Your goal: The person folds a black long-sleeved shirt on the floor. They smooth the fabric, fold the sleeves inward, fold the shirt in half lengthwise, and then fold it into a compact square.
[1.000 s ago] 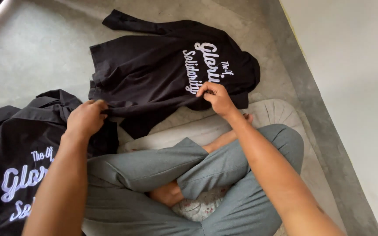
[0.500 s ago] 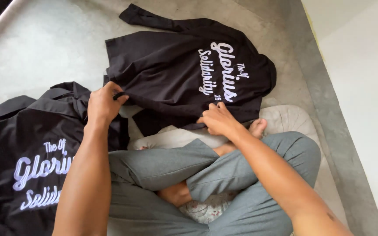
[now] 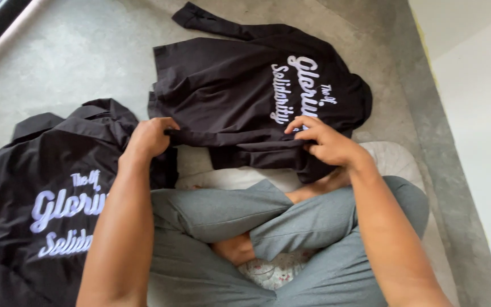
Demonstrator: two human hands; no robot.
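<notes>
Left hand (image 3: 150, 136): pinching near hem of black shirt (image 3: 240, 91), fingertips tucked under fabric.
Right hand (image 3: 322, 142): gripping the same hem.
Shirt: spread on the floor (image 3: 69, 57).
Second shirt (image 3: 35, 199): cut off at left edge.

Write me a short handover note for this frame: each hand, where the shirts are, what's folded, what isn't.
Left hand: pinching the near edge of the black shirt spread back-up on the floor.
Right hand: gripping the same edge further right.
Done: near edge turned over into one fold; one sleeve lies out at the top.
Left: rest of that shirt unfolded. A second black shirt lies loose on the person's left, untouched.
</notes>
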